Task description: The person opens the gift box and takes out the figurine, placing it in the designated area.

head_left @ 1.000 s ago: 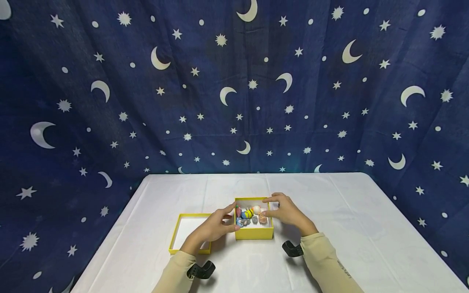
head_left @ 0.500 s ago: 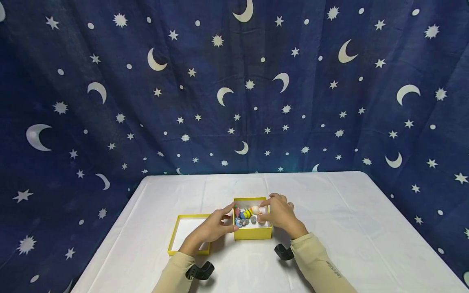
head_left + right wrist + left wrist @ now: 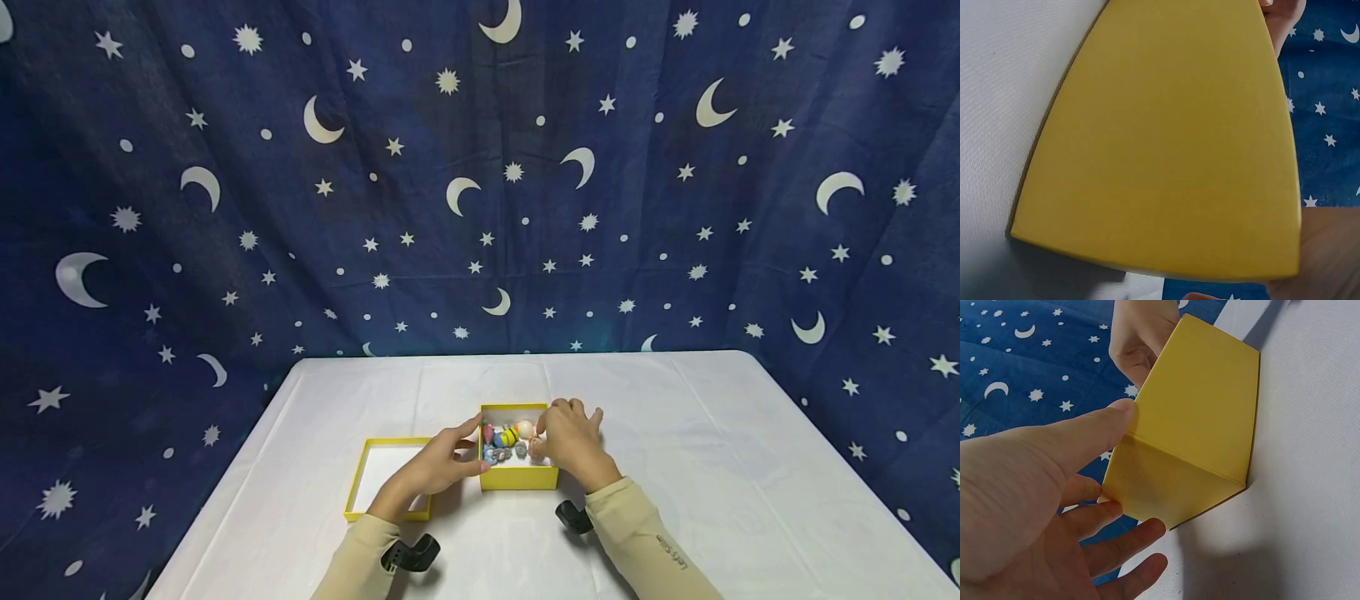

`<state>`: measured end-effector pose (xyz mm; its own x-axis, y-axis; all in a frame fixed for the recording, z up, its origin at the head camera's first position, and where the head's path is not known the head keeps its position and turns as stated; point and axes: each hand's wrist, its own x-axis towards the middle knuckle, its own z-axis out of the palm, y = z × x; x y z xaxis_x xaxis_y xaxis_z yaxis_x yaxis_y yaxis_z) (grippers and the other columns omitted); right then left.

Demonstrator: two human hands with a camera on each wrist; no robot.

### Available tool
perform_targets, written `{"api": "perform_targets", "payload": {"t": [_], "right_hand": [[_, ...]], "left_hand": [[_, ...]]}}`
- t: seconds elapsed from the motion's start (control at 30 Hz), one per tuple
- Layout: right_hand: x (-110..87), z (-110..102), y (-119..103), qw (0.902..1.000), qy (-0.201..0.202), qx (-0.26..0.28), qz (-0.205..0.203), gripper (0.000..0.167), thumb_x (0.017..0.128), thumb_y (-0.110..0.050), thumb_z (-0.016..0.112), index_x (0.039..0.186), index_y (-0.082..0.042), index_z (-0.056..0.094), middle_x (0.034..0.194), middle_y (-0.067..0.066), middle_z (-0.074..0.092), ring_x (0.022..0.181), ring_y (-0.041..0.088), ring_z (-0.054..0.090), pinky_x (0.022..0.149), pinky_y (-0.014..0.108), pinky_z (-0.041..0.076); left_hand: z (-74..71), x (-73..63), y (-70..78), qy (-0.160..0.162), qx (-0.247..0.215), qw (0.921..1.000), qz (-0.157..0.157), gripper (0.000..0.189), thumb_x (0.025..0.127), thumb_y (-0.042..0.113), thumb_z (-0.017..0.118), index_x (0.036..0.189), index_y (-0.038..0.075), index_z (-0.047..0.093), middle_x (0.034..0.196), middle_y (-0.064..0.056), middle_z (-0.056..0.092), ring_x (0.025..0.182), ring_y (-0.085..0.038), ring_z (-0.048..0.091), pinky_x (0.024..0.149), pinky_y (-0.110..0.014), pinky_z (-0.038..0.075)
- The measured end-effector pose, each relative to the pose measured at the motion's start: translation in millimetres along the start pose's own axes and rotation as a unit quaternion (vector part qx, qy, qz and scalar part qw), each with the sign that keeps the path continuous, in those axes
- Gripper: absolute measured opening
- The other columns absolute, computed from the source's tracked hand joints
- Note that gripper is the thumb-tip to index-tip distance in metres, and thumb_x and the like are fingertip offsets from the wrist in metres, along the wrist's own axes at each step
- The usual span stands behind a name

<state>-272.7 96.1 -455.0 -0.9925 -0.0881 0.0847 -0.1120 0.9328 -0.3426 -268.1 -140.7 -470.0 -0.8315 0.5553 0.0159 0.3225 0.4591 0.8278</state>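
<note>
A yellow box (image 3: 519, 478) with a white inside stands uncovered on the table, holding several small toy figures. Among them are a yellow-and-blue striped figure (image 3: 507, 437), a pale round-headed figure (image 3: 525, 429) and a small grey piece (image 3: 521, 450). My left hand (image 3: 438, 462) steadies the box's left side, its fingers spread and mostly straight; the thumb touches the top edge in the left wrist view. My right hand (image 3: 572, 437) reaches over the right wall, thumb and fingertips down at a peach-coloured figure. I cannot tell whether they pinch it. In the right wrist view the box wall (image 3: 1166, 144) hides the fingertips.
A yellow-rimmed white lid (image 3: 386, 471) lies inside up, left of the box and partly under my left forearm. White cloth (image 3: 675, 433) covers the table. Behind it hangs a dark blue curtain (image 3: 420, 217) with moons and stars.
My right hand has moved left and deeper into the box, its thumb and fingertips now over the peach-coloured figure. My left hand stays at the box's left side.
</note>
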Motion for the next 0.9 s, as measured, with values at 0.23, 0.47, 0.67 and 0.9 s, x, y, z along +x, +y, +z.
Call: {"api": "perform_targets", "payload": {"t": [0.23,0.47,0.67,0.9], "right_hand": [[0.5,1.1,-0.7,0.9997,-0.001,-0.024,-0.01,0.023,0.071,-0.027,0.091,0.068,-0.018,0.07,0.094,0.009,0.065,0.117,0.042,0.054,0.11,0.083,0.018],[2.0,3.6,-2.3,0.9988,-0.002,-0.048,-0.009,0.031,0.077,-0.022,0.087,0.061,-0.015,0.061,0.085,0.009,0.063,0.114,0.045,0.055,0.108,0.078,0.025],[2.4,5.0,-3.9,0.9985,-0.001,-0.054,-0.003,0.033,0.08,-0.021,0.086,0.062,-0.014,0.06,0.085,0.009,0.063,0.116,0.046,0.055,0.108,0.078,0.025],[1.7,4.3,-5.7,0.9971,0.005,-0.075,-0.007,0.038,0.076,-0.022,0.088,0.06,-0.013,0.055,0.079,0.006,0.06,0.1,0.036,0.056,0.098,0.062,0.037]], "left_hand": [[0.4,-0.1,-0.3,0.0,0.001,1.0,-0.005,0.077,0.097,0.016,0.068,0.16,0.001,0.025,0.165,-0.019,0.03,0.137,-0.042,0.051,0.11,-0.054,0.047],[0.6,-1.0,1.1,0.0,-0.003,1.0,-0.008,0.077,0.098,0.016,0.068,0.16,0.001,0.025,0.166,-0.019,0.029,0.138,-0.042,0.05,0.111,-0.055,0.046],[0.1,-1.5,1.5,-0.001,0.001,1.0,-0.004,0.077,0.098,0.016,0.068,0.159,0.0,0.025,0.165,-0.019,0.029,0.137,-0.042,0.051,0.111,-0.057,0.045],[-0.2,-1.6,1.3,-0.002,0.001,1.0,0.009,0.076,0.098,0.015,0.068,0.159,-0.002,0.025,0.165,-0.02,0.03,0.136,-0.042,0.053,0.11,-0.058,0.046]]}}
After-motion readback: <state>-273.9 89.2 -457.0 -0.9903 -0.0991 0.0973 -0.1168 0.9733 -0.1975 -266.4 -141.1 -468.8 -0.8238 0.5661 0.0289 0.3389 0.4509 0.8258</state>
